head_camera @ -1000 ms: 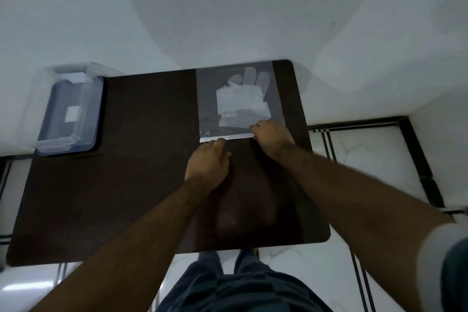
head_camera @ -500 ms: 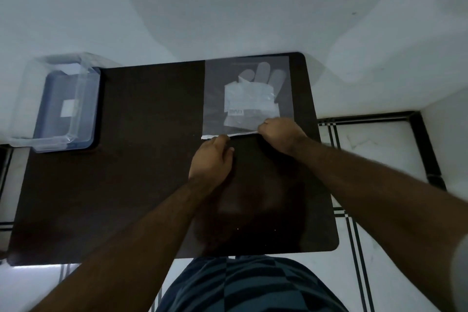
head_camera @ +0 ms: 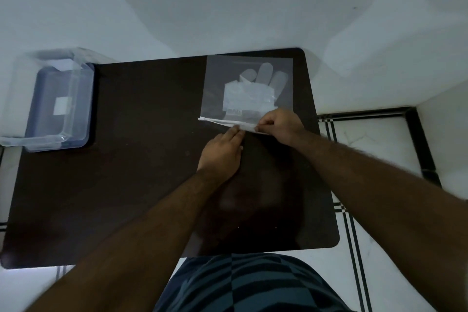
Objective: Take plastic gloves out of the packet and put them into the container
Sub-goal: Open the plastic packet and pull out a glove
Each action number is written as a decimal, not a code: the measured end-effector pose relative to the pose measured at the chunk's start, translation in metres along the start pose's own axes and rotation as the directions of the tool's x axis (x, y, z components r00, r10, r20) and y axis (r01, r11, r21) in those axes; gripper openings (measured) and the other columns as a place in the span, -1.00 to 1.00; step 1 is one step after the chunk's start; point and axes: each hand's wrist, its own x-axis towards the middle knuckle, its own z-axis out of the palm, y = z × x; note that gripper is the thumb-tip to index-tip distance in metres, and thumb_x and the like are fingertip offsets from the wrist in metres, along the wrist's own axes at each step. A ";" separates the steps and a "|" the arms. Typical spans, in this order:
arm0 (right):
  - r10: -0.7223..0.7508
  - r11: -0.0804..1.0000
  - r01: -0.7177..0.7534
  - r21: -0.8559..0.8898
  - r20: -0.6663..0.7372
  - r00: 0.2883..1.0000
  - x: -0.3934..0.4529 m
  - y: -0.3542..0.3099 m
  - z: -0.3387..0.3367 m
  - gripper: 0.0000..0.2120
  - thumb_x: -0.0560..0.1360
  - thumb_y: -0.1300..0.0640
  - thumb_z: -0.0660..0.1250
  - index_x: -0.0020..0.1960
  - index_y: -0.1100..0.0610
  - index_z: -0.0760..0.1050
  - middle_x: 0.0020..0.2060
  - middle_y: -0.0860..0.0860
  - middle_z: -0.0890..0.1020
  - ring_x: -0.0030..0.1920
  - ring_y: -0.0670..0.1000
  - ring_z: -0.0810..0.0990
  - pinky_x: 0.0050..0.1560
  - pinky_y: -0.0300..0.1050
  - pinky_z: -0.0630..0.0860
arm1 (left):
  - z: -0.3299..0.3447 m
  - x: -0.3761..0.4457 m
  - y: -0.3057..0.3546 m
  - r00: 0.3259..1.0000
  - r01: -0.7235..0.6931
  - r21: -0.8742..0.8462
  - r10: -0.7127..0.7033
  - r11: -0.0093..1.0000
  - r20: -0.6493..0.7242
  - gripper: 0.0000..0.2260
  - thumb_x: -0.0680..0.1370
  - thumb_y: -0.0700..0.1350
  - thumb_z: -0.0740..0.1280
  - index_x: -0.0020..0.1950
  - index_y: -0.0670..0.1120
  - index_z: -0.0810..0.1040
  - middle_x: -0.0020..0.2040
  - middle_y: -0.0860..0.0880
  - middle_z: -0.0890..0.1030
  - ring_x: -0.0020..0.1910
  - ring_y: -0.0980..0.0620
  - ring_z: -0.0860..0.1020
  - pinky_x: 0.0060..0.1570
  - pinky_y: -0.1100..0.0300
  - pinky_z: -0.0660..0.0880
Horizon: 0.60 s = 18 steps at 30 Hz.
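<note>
The white strip along the near edge of the clear flat plastic packet has changed: a second ago it lay as one straight line, half a second ago its right end had begun to lift, and now it has split into two lips that fan apart toward the right, so the mouth is coming open. The view sits a little lower and closer too, with the striped dark shirt filling more of the bottom. The packet lies flat at the far right part of the dark brown rounded table, and through its film show the folded translucent plastic gloves, a whitish square bundle with three fingertips pointing away from the person and a small dark print near the bottom edge. The right hand is curled, thumb and forefinger pinched on the right end of the upper lip, lifting it off the table. The left hand lies lower, knuckles up, fingertips closed on the lower lip just beside the right hand; its thumb is hidden. Both forearms reach in from the near side, bare. Well apart, at the table's far left corner, the clear rectangular plastic container stands open, a white label on its floor.
</note>
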 end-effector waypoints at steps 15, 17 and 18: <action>0.065 0.982 -0.060 0.178 -0.023 0.998 0.007 -0.002 -0.008 -0.81 0.45 0.09 0.60 -0.02 0.14 0.68 -0.07 0.05 0.71 0.00 0.05 0.68 0.11 0.03 0.64 | 0.008 -0.002 -0.005 0.999 0.049 0.165 -0.050 0.985 0.001 -0.49 0.68 0.02 0.26 0.63 -0.04 0.34 0.54 -0.05 0.47 0.50 -0.11 0.40 0.42 -0.11 0.37; 0.047 0.983 -0.038 0.180 -0.049 0.998 0.007 -0.003 -0.008 -0.83 0.48 0.11 0.57 0.00 0.17 0.68 -0.08 0.07 0.71 -0.01 0.06 0.68 0.09 0.05 0.66 | 0.008 -0.002 -0.006 0.998 0.063 0.173 -0.065 0.983 0.004 -0.55 0.70 0.03 0.23 0.58 -0.05 0.43 0.48 -0.05 0.54 0.46 -0.12 0.44 0.41 -0.10 0.38; 0.037 0.984 -0.026 0.176 -0.062 0.997 0.006 -0.003 -0.008 -0.84 0.49 0.13 0.57 0.00 0.17 0.68 -0.09 0.07 0.71 -0.02 0.07 0.69 0.09 0.06 0.67 | 0.008 -0.001 -0.006 0.998 0.067 0.176 -0.068 0.982 0.001 -0.58 0.70 0.03 0.22 0.55 -0.05 0.47 0.45 -0.06 0.58 0.43 -0.12 0.47 0.40 -0.11 0.38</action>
